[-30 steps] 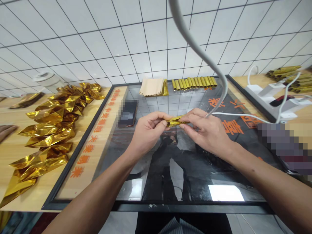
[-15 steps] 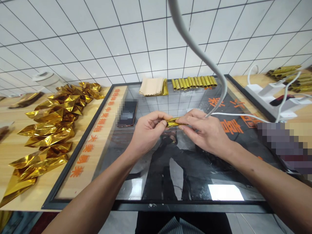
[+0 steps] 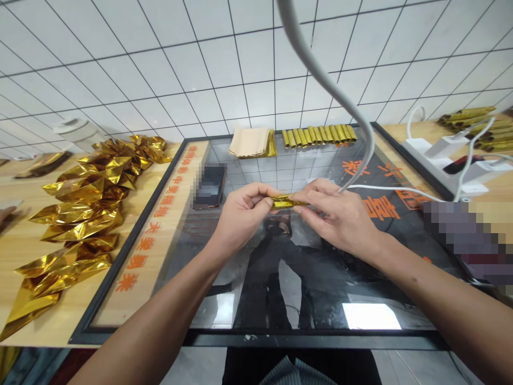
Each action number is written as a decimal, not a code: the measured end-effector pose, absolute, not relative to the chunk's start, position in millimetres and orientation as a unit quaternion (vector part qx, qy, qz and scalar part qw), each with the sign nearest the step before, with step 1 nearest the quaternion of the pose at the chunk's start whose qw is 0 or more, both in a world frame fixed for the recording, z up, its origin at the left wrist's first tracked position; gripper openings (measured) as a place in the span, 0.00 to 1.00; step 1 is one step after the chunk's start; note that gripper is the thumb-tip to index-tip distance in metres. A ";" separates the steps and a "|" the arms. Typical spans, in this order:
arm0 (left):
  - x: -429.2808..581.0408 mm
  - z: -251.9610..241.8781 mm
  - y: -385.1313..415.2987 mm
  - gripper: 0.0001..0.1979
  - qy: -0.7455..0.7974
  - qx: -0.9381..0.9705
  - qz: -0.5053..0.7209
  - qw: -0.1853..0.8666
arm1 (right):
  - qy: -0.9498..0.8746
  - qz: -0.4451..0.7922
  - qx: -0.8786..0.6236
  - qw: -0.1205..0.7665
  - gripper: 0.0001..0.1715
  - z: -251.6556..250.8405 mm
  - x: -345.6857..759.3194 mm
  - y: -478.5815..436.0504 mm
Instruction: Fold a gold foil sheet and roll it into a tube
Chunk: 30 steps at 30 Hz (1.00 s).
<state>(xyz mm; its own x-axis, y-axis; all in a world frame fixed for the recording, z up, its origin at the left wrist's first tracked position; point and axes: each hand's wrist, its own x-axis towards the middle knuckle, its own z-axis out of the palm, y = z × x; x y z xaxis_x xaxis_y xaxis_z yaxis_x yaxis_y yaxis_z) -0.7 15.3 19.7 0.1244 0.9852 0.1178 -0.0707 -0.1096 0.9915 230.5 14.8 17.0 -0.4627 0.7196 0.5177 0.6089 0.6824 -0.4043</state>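
Note:
Between my two hands is a small roll of gold foil paper, held level above the dark glass panel. My left hand pinches its left end between thumb and fingers. On the right end, the thumb and fingers of my right hand are closed. Part of the roll is hidden under the fingertips. Behind the hands stands a row of finished-looking gold tubes, and beside it a stack of tan-backed gold paper sheets.
Folded shiny gold foil pieces lie in a long heap at left. A phone rests on the glass. At right are a white power strip with cables and more gold rolls. A grey flexible stalk hangs in front.
Both hands stay in nearly the same place. The left thumb has shifted slightly left, and more of the gold roll shows. At the far left edge, another person's hand has moved slightly.

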 end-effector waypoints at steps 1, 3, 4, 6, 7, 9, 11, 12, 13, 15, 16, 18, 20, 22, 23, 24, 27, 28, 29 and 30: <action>-0.7 19.3 15.8 0.07 0.423 0.541 0.518 0.510 | -0.848 0.080 -0.395 0.345 0.17 16.7 230.4 15.0; -1.0 18.9 16.7 0.06 0.433 0.537 0.537 0.485 | -0.830 0.079 -0.412 0.367 0.18 16.0 229.6 15.7; -1.3 19.0 17.1 0.05 0.438 0.535 0.548 0.471 | -0.817 0.078 -0.424 0.384 0.19 15.6 228.8 16.3; -2.0 19.6 17.7 0.05 0.444 0.528 0.566 0.452 | -0.781 0.091 -0.453 0.421 0.22 14.5 226.7 18.4; -2.4 20.0 17.9 0.05 0.445 0.524 0.573 0.446 | -0.758 0.111 -0.469 0.438 0.22 13.7 225.6 19.9; -2.7 20.5 18.0 0.06 0.446 0.520 0.583 0.437 | -0.710 0.189 -0.489 0.470 0.23 11.5 223.7 23.9; -2.4 20.5 17.6 0.06 0.442 0.518 0.592 0.431 | -0.660 0.294 -0.479 0.498 0.22 8.7 222.7 28.3; -1.9 20.3 17.4 0.06 0.439 0.516 0.597 0.429 | -0.640 0.343 -0.464 0.506 0.21 7.4 222.6 30.2; -1.3 20.0 17.0 0.06 0.436 0.515 0.601 0.429 | -0.626 0.383 -0.449 0.509 0.20 6.3 222.5 31.8; 0.1 19.2 16.5 0.06 0.434 0.518 0.601 0.427 | -0.609 0.437 -0.430 0.504 0.18 5.1 222.6 33.6; 0.7 18.7 16.3 0.05 0.434 0.522 0.598 0.426 | -0.603 0.454 -0.426 0.499 0.18 4.9 222.6 34.0; 1.3 17.8 16.2 0.05 0.433 0.530 0.593 0.424 | -0.592 0.475 -0.420 0.498 0.19 5.5 222.6 34.3; 0.6 17.5 16.4 0.05 0.427 0.536 0.584 0.435 | -0.585 0.485 -0.414 0.501 0.19 6.3 222.8 34.9; -1.5 18.2 16.9 0.07 0.418 0.543 0.564 0.460 | -0.584 0.488 -0.412 0.501 0.20 6.9 223.4 35.9; -2.9 18.9 17.1 0.09 0.415 0.546 0.551 0.475 | -0.586 0.487 -0.411 0.500 0.20 7.0 223.8 36.5; -4.3 19.5 17.3 0.10 0.415 0.550 0.537 0.487 | -0.589 0.485 -0.411 0.500 0.19 6.9 224.0 36.9; -6.9 20.0 17.7 0.11 0.440 0.568 0.496 0.488 | -0.604 0.472 -0.412 0.493 0.17 6.1 223.8 36.4; -6.9 19.1 17.8 0.11 0.453 0.576 0.485 0.476 | -0.612 0.467 -0.413 0.487 0.15 5.7 223.4 35.6; -6.4 17.6 18.0 0.11 0.466 0.587 0.475 0.461 | -0.622 0.462 -0.413 0.480 0.14 5.3 222.7 34.6; -5.7 15.6 18.2 0.13 0.474 0.599 0.468 0.444 | -0.632 0.458 -0.410 0.471 0.12 4.9 222.0 33.5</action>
